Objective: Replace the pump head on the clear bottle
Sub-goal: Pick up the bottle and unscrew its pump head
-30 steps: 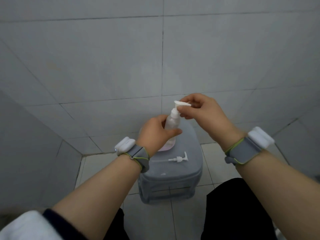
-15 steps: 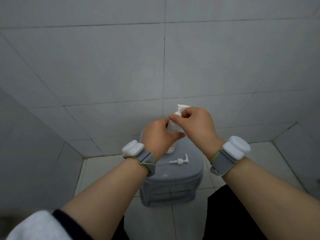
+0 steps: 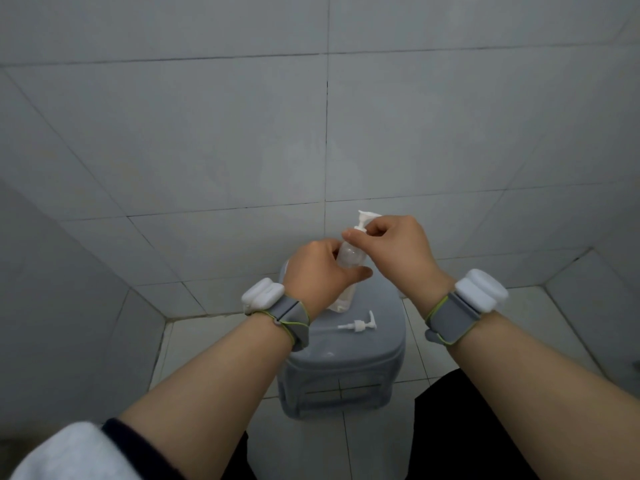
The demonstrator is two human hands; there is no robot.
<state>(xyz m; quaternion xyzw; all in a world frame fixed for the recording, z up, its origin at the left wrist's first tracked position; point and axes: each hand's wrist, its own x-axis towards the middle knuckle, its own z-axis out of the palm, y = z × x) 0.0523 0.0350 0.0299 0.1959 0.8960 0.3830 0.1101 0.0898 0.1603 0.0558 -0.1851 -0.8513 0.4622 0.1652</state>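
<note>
My left hand [image 3: 320, 275] is wrapped around the body of the clear bottle [image 3: 349, 258], holding it upright above the grey stool [image 3: 346, 362]. A white pump head [image 3: 363, 221] sits on the bottle's neck, and my right hand [image 3: 391, 251] pinches its collar between thumb and fingers. The nozzle sticks out above my right fingers. A second white pump head [image 3: 360, 325] with its thin tube lies flat on the stool top, apart from both hands. The bottle's lower part is mostly hidden by my left hand.
The stool stands on a tiled floor [image 3: 180, 344] in a corner, with grey tiled walls [image 3: 242, 133] close behind and at both sides. My dark-clad knees [image 3: 450, 427] sit at the stool's near side.
My right hand turned at the pump collar, with its wrist swinging down and left. The bottle stayed in my left hand. The view shifted slightly downwards.
</note>
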